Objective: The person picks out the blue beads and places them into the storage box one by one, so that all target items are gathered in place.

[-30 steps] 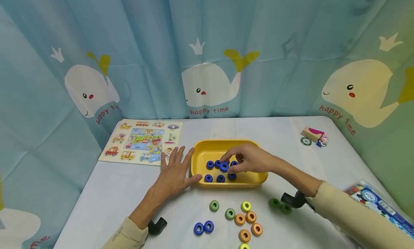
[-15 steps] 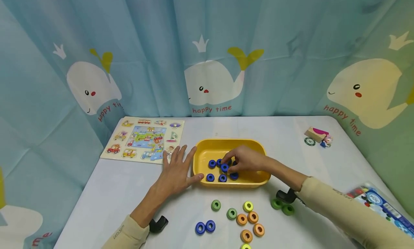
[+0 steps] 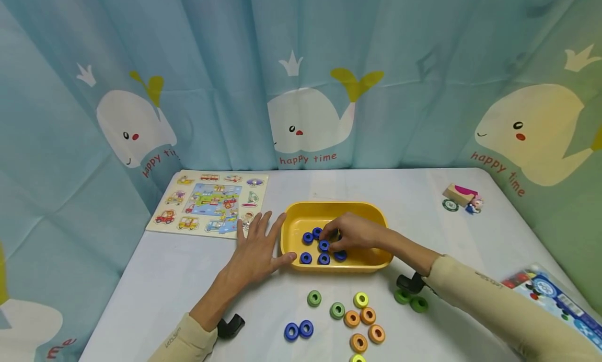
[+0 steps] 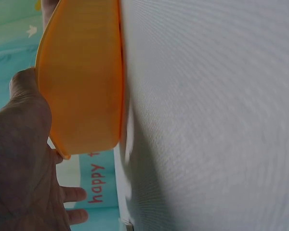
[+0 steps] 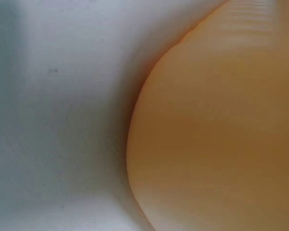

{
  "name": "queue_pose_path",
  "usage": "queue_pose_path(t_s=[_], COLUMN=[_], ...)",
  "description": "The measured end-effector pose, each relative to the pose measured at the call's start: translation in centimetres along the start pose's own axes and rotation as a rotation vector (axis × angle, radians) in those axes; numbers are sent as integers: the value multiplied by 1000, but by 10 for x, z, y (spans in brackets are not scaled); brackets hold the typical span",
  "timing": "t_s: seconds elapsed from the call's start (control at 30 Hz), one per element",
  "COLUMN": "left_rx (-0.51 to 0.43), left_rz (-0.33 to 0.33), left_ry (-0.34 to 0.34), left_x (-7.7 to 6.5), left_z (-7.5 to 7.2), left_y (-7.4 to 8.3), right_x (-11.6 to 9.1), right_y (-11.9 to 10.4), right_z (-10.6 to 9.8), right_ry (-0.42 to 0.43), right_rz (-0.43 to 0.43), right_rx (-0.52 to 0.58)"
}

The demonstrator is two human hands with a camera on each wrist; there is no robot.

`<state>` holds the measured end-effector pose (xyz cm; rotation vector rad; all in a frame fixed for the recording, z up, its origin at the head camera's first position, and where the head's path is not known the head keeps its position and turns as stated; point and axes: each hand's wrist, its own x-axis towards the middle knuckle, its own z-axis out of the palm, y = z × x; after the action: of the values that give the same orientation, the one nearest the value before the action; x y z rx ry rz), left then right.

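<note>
A yellow tray point(image 3: 293, 215) stands mid-table with several small blue rings point(image 3: 305, 258) in it. My left hand point(image 3: 254, 252) has its fingers spread beside the tray's left end. Its thumb point(image 4: 24, 84) rests on the rim in the left wrist view. My right hand point(image 3: 355, 231) reaches down inside the tray, thumb and forefinger pinching a blue ring point(image 3: 324, 245) low among the others. That hand hides some of the rings behind it. The right wrist view shows only the tray's outer wall point(image 5: 216, 134), not the fingers.
In front of the tray lie two blue rings point(image 3: 298, 330), green rings point(image 3: 337, 310), orange rings point(image 3: 358, 343) and yellow rings point(image 3: 360, 300). A picture puzzle board point(image 3: 207, 202) lies at back left. Small trinkets point(image 3: 463, 197) sit at back right; a printed package point(image 3: 550, 294) is at right.
My right hand has lowered the blue ring into the tray and shifted it slightly left. A neighbouring ring has moved a little. My left hand keeps its place at the rim.
</note>
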<state>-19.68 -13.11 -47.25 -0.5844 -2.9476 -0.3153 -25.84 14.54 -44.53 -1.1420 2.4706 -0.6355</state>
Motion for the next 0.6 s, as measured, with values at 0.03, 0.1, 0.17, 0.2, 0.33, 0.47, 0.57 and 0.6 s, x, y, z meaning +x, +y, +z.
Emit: queue_pose_path(t_s=[0.03,0.1,0.17,0.2,0.33,0.47,0.57,0.6], left_rx=[-1,1,2,6,4,0,3,4], left_rz=[-2,-1,0,1,3,5,3,3], left_ry=[-1,1,-1,-1,0,7,1,-1], left_x=[0,0,1,1,2,2,1,0], left_z=[0,-1,-1,-1,-2,-1,0,1], left_y=[0,0,1,1,0,-1,-1,-2], right_x=[0,1,-1,-2,-14,-35,-54,-59], right_y=[0,0,-1,-3,-14,-32,-52,-59], right_z=[0,-1,-3,-5,-18,-28,-24,-19], right_ry=[-3,-8,-7,-1,63,159,178,181], right_rz=[5,10,16,19,23,-1,-25,-38], right_rx=[3,10,22,28,18,1,46,70])
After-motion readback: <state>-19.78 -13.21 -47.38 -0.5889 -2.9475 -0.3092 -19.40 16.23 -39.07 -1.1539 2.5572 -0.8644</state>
